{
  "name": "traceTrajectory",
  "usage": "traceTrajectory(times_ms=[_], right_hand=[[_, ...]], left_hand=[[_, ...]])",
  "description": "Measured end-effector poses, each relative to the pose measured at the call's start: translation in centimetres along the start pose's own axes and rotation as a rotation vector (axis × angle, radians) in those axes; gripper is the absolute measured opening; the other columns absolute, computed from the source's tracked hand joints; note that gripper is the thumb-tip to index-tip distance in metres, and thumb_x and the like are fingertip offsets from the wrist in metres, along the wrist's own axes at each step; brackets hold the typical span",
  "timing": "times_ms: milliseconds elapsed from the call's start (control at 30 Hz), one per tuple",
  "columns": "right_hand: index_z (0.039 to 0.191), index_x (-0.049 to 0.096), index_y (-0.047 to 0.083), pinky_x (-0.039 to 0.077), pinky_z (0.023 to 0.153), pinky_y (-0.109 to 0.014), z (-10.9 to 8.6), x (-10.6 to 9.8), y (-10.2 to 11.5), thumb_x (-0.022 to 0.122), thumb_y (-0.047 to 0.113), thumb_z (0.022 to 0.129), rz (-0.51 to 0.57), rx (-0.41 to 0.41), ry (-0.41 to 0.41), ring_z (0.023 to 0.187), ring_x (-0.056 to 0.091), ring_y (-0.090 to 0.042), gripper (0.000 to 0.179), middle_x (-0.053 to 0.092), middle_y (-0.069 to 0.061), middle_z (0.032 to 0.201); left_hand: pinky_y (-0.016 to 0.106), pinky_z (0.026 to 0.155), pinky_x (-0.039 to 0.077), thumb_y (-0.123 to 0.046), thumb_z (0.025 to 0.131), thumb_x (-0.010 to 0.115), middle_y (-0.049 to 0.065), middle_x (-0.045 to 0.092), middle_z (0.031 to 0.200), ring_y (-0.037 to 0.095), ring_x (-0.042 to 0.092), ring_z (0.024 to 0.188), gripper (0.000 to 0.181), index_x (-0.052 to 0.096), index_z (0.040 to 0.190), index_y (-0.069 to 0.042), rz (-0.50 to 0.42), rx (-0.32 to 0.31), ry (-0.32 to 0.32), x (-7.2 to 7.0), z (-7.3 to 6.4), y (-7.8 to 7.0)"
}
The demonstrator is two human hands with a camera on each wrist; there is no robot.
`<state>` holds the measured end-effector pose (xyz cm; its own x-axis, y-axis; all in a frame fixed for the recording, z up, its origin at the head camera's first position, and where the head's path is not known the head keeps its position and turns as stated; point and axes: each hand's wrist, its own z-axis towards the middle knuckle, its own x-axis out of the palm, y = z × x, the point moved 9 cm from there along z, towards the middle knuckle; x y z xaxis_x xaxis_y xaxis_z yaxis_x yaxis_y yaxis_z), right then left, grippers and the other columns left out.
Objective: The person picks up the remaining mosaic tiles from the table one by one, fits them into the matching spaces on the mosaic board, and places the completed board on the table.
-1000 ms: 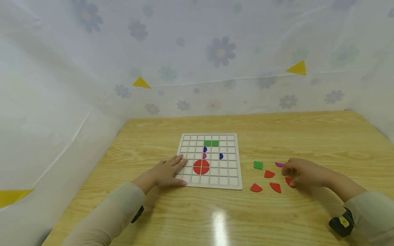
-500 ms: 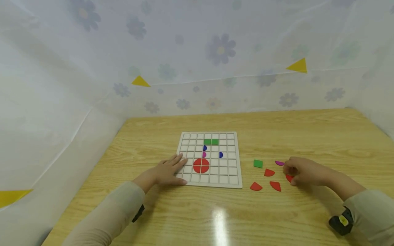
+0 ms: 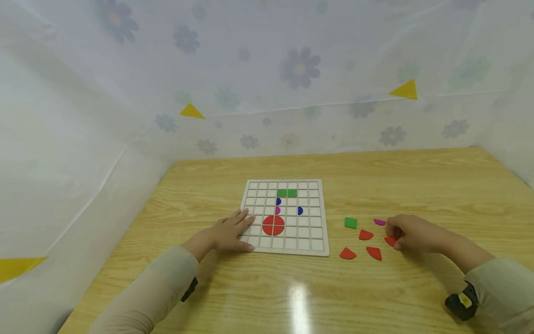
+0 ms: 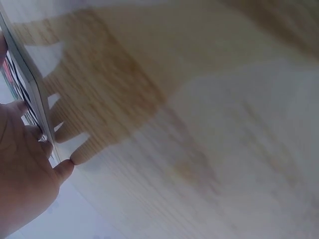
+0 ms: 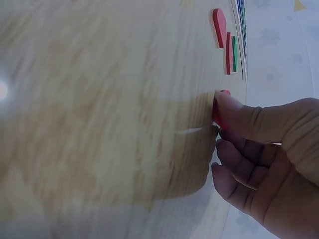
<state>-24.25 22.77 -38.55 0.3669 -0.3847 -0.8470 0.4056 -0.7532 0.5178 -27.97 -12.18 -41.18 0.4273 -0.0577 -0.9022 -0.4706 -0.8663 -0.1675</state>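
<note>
A white grid board [image 3: 308, 232] lies on the table. My left hand [image 3: 231, 233] rests on its left edge with fingers spread; the left wrist view shows the fingertips along the board's rim [image 4: 37, 94]. Green squares [image 3: 287, 192], blue half-circles [image 3: 300, 210], a magenta half-circle [image 3: 277, 210] and a red circle of quarter pieces [image 3: 273, 225] sit on the grid. To the right, my right hand [image 3: 417, 233] pinches a red quarter-circle piece [image 3: 390, 240] at the table surface. In the right wrist view the thumb covers part of that red piece [image 5: 217, 112].
Between the board and my right hand lie a loose green square [image 3: 350, 223] and several red quarter-circles [image 3: 365, 235]. A magenta half-circle [image 3: 380, 222] lies just beyond my right fingers. A flower-printed white sheet [image 3: 267, 134] stands behind the wooden table [image 3: 233, 292].
My right hand has shifted slightly, and the red quarter-circle at its fingertips has moved a little away from me and turned. My left hand has stayed on the board.
</note>
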Motion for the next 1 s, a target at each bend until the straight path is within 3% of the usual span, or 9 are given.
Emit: traceTrajectory(times_ms=[500, 733, 867, 1000], right_hand=[[0.076, 0.048, 0.013, 0.035, 0.053, -0.023, -0.1, -0.8, 0.6, 0.059, 0.005, 0.08, 0.028, -0.005, -0.035, 0.061, 0.039, -0.004, 0.015, 0.046, 0.006, 0.069], [0.077, 0.051, 0.012, 0.037, 0.055, -0.024, 0.9, -1.1, 1.3, 0.058, 0.004, 0.08, 0.023, -0.023, -0.073, 0.064, 0.043, -0.005, 0.012, 0.05, 0.006, 0.073], [0.084, 0.055, 0.011, 0.042, 0.061, -0.027, 1.5, -1.4, 2.0, 0.056, 0.007, 0.083, 0.0, -0.043, -0.093, 0.073, 0.049, -0.007, 0.004, 0.054, 0.004, 0.08], [0.089, 0.057, 0.009, 0.041, 0.06, -0.027, 2.3, -1.3, 2.9, 0.055, 0.006, 0.084, 0.003, -0.059, -0.107, 0.07, 0.047, -0.007, 0.007, 0.053, 0.004, 0.08]], left_hand=[[0.045, 0.1, 0.008, -0.058, 0.078, 0.047, 0.005, 0.0, 0.144, 0.022, -0.005, 0.129, 0.082, 0.01, 0.14, -0.019, -0.026, 0.001, 0.007, -0.3, 0.0, -0.4], [0.046, 0.099, 0.008, -0.057, 0.078, 0.048, 0.006, 0.0, 0.144, 0.023, -0.005, 0.129, 0.082, 0.011, 0.14, -0.019, -0.026, 0.003, 0.007, -0.4, -0.1, -0.4], [0.047, 0.099, 0.009, -0.057, 0.077, 0.048, 0.005, 0.0, 0.144, 0.023, -0.004, 0.129, 0.083, 0.011, 0.14, -0.019, -0.032, 0.008, 0.007, -0.4, -0.1, -0.4], [0.048, 0.098, 0.01, -0.059, 0.077, 0.048, 0.006, 0.001, 0.144, 0.024, -0.004, 0.129, 0.083, 0.012, 0.14, -0.019, -0.027, 0.014, 0.0, -0.4, -0.1, -0.2]])
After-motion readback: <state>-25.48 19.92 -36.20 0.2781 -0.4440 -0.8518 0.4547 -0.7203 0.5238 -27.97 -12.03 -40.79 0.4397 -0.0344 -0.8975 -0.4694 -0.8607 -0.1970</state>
